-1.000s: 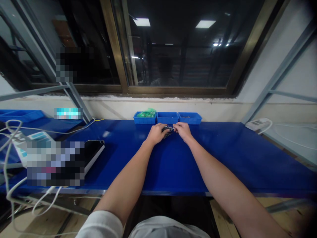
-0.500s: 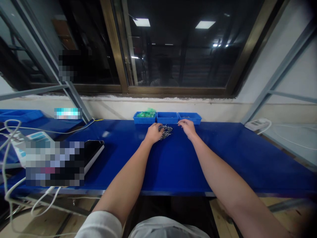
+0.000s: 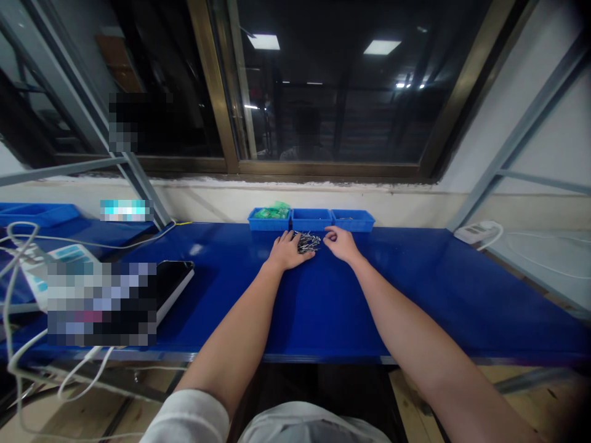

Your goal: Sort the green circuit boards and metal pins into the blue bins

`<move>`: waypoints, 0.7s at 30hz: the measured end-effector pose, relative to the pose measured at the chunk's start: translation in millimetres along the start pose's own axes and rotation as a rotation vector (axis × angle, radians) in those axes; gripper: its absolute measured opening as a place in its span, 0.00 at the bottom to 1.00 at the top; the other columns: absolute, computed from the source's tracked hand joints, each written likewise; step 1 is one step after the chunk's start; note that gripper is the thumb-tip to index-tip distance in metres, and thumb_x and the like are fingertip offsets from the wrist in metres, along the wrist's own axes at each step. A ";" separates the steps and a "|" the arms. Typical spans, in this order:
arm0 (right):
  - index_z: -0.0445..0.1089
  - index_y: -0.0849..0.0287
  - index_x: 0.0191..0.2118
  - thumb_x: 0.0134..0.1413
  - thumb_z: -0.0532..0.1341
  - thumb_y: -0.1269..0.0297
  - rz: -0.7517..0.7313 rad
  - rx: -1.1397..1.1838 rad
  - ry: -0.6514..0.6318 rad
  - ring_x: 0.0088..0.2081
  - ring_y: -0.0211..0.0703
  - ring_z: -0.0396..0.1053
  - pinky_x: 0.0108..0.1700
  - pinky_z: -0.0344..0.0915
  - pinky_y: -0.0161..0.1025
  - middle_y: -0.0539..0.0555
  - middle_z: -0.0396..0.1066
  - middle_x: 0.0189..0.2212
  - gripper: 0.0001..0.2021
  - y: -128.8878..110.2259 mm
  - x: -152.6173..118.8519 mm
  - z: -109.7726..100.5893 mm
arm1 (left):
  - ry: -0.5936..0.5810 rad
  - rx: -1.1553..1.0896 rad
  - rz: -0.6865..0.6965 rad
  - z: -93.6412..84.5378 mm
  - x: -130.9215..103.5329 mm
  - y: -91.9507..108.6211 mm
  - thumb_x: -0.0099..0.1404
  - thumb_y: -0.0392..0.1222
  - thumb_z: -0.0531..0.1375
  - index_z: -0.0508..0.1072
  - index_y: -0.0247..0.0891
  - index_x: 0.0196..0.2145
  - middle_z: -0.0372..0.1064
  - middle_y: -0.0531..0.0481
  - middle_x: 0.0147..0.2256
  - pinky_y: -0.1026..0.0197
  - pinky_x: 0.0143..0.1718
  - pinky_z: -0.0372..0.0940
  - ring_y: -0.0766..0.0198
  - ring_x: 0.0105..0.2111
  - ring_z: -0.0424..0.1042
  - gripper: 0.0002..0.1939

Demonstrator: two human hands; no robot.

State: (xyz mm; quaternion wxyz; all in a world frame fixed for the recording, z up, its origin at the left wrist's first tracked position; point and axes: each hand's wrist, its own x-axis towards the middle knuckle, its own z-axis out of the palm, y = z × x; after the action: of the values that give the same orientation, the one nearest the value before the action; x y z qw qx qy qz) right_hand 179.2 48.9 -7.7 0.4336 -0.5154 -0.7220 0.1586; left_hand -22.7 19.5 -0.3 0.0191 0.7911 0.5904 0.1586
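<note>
A pile of thin, silvery metal pieces like screws or nails [image 3: 308,242] lies on the blue tabletop, too small to tell their exact kind. My left hand [image 3: 287,251] rests at the pile's left side with fingers spread, its thumb reaching along the near edge. Just right of the pile is my right hand [image 3: 342,243], its thumb and forefinger apart and curved, nothing visible between them. Behind the hands stand three blue bins: the left bin [image 3: 269,225] with green plastic bags [image 3: 274,211], the middle bin [image 3: 311,225], and the right bin [image 3: 353,225] with a few small pieces.
On the left of the blue table [image 3: 221,289] lies a dark-screened device [image 3: 175,277] with white cables [image 3: 13,344] near it. A white power strip [image 3: 478,232] sits at the right edge. Grey metal posts [image 3: 521,123] rise on both sides, before a window.
My left hand has spread its fingers and thumb beside the pile. My right hand has moved slightly left toward the pile, and its pinched fingers have parted.
</note>
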 end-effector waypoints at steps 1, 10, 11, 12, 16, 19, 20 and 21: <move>0.70 0.60 0.47 0.46 0.60 0.66 -0.061 -0.063 -0.043 0.36 0.42 0.69 0.44 0.64 0.41 0.55 0.74 0.35 0.18 -3.2 -1.8 4.1 | -0.022 0.002 -0.011 1.0 0.2 -1.0 0.54 0.72 0.48 0.54 0.39 0.61 0.45 0.39 0.63 0.45 0.60 0.42 0.47 0.64 0.41 0.46; 0.74 0.57 0.43 0.53 0.59 0.65 -0.282 -0.288 -0.274 0.47 0.46 0.66 0.52 0.58 0.44 0.57 0.71 0.44 0.12 -7.0 -5.1 21.2 | -0.131 -0.016 0.015 7.5 4.6 -6.6 0.60 0.69 0.41 0.50 0.45 0.63 0.42 0.43 0.64 0.43 0.60 0.42 0.49 0.63 0.43 0.39; 0.74 0.57 0.43 0.52 0.59 0.66 -0.289 -0.278 -0.272 0.45 0.45 0.66 0.52 0.59 0.43 0.57 0.72 0.43 0.12 -8.2 -5.2 19.8 | -0.123 -0.014 0.026 8.1 5.0 -6.3 0.61 0.68 0.41 0.50 0.44 0.63 0.43 0.43 0.64 0.43 0.60 0.42 0.50 0.63 0.44 0.38; 0.74 0.58 0.41 0.52 0.60 0.67 -0.295 -0.268 -0.271 0.44 0.45 0.67 0.51 0.59 0.42 0.56 0.73 0.41 0.11 -9.8 -5.3 18.1 | -0.114 -0.012 0.039 8.6 5.4 -5.9 0.62 0.67 0.41 0.51 0.44 0.62 0.44 0.43 0.64 0.43 0.60 0.43 0.50 0.63 0.45 0.37; 0.76 0.57 0.38 0.52 0.60 0.70 -0.298 -0.236 -0.258 0.40 0.43 0.69 0.47 0.62 0.39 0.55 0.74 0.36 0.09 -16.5 -6.5 12.1 | -0.082 -0.010 0.100 9.9 5.5 -3.6 0.64 0.63 0.42 0.53 0.40 0.61 0.47 0.40 0.63 0.44 0.59 0.45 0.51 0.62 0.47 0.35; 0.76 0.57 0.37 0.53 0.59 0.69 -0.304 -0.241 -0.255 0.39 0.42 0.69 0.45 0.62 0.38 0.55 0.74 0.35 0.09 -17.8 -6.9 11.7 | -0.064 -0.008 0.105 10.2 4.7 -2.5 0.64 0.62 0.43 0.54 0.40 0.61 0.48 0.40 0.62 0.44 0.59 0.46 0.50 0.62 0.49 0.33; 0.76 0.57 0.37 0.53 0.59 0.69 -0.307 -0.246 -0.253 0.38 0.42 0.69 0.45 0.61 0.38 0.55 0.74 0.35 0.08 -17.6 -6.8 12.3 | -0.058 -0.006 0.105 10.0 4.4 -2.1 0.64 0.61 0.44 0.55 0.40 0.60 0.49 0.40 0.62 0.43 0.59 0.46 0.51 0.61 0.49 0.33; 0.76 0.57 0.37 0.54 0.59 0.69 -0.312 -0.250 -0.249 0.38 0.42 0.69 0.45 0.61 0.38 0.55 0.74 0.35 0.08 -17.2 -6.6 12.9 | -0.046 -0.005 0.106 9.7 4.2 -1.6 0.64 0.60 0.45 0.55 0.41 0.60 0.49 0.40 0.62 0.43 0.59 0.46 0.51 0.61 0.49 0.32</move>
State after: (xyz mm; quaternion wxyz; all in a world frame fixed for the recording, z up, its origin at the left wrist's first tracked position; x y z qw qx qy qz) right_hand 159.2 38.7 -6.5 0.2934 -0.4236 -0.8548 0.0614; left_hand -20.5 25.4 -8.9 0.0265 0.8248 0.5465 0.1425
